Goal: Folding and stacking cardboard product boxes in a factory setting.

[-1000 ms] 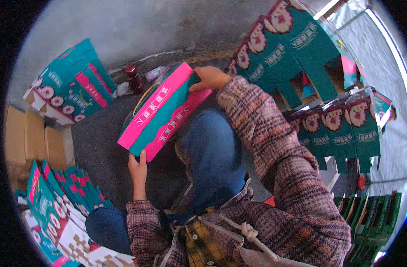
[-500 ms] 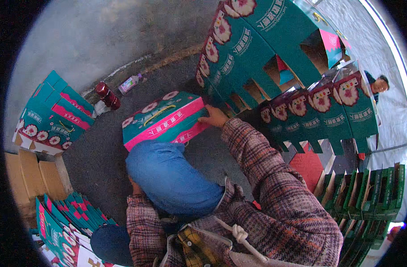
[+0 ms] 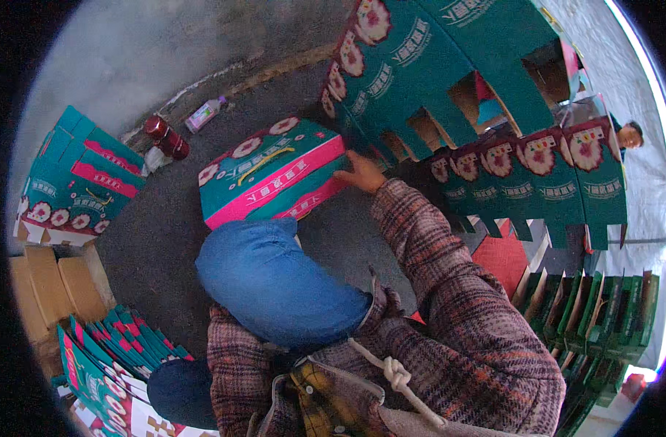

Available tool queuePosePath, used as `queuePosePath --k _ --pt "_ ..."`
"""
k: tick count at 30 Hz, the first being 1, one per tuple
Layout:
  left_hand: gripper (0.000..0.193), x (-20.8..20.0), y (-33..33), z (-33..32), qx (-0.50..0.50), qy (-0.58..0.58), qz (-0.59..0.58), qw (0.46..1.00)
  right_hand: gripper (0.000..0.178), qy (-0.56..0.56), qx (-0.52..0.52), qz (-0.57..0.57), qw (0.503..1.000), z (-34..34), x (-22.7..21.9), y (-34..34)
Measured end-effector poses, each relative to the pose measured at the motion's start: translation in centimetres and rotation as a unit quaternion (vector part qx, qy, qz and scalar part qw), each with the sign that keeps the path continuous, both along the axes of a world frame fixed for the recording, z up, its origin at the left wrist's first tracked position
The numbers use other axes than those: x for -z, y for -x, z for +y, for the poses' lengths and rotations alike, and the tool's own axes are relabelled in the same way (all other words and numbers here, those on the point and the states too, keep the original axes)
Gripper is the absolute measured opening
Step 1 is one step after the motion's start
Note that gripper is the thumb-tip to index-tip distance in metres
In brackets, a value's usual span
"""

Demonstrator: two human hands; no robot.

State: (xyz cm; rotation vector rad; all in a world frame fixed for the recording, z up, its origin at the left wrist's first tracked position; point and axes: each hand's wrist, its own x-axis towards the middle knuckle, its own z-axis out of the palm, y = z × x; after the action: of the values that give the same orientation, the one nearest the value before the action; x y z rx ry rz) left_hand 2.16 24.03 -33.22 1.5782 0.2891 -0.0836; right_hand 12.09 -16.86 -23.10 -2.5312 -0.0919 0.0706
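A teal carton with pink bands, fruit pictures and a yellow cord handle stands on the dark floor just past my bent blue-jeaned knee. At its right end, my right hand grips the edge, thumb toward the near side and fingers behind the corner. My left forearm, in a plaid sleeve, runs up along the left of the knee. The leg hides my left hand and whatever it may touch. The carton's lower near edge is also partly behind the knee.
Stacked teal cartons with open flaps rise at the right. Flattened cartons lean at lower left, near brown cardboard. A dark red flask and a bottle lie by the wall. Another person is far right.
My left hand, partly visible before, is now out of sight behind my knee. The right hand stays at the carton's right end. The whole view has shifted slightly.
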Motion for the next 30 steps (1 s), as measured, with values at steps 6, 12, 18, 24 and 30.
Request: queuePosePath --k 6,12,18,24,30 --pt "0.038 -0.1 -0.4 0.2 -0.001 -0.039 -0.002 0.999 0.066 -0.041 0.006 0.042 0.998 -1.0 1.0 0.0" --pt "0.039 -1.2 -1.7 0.0 0.007 -0.088 -0.013 0.996 0.069 -0.061 0.016 0.056 0.996 -1.0 1.3 -0.8" --pt "0.041 -5.6 -4.2 0.6 -0.002 -0.225 -0.036 0.974 0.062 -0.033 -0.027 -0.035 0.998 1.9 -0.1 -2.8" --pt "0.047 -10.3 -9.0 2.2 0.034 -0.423 0.043 0.904 0.056 -0.013 0.006 -0.072 0.997 6.1 -3.8 -6.9" --pt "0.058 -7.0 -9.8 3.2 -0.009 -0.398 0.101 0.912 0.043 -0.264 0.111 -0.099 0.953 6.6 1.1 -5.6"
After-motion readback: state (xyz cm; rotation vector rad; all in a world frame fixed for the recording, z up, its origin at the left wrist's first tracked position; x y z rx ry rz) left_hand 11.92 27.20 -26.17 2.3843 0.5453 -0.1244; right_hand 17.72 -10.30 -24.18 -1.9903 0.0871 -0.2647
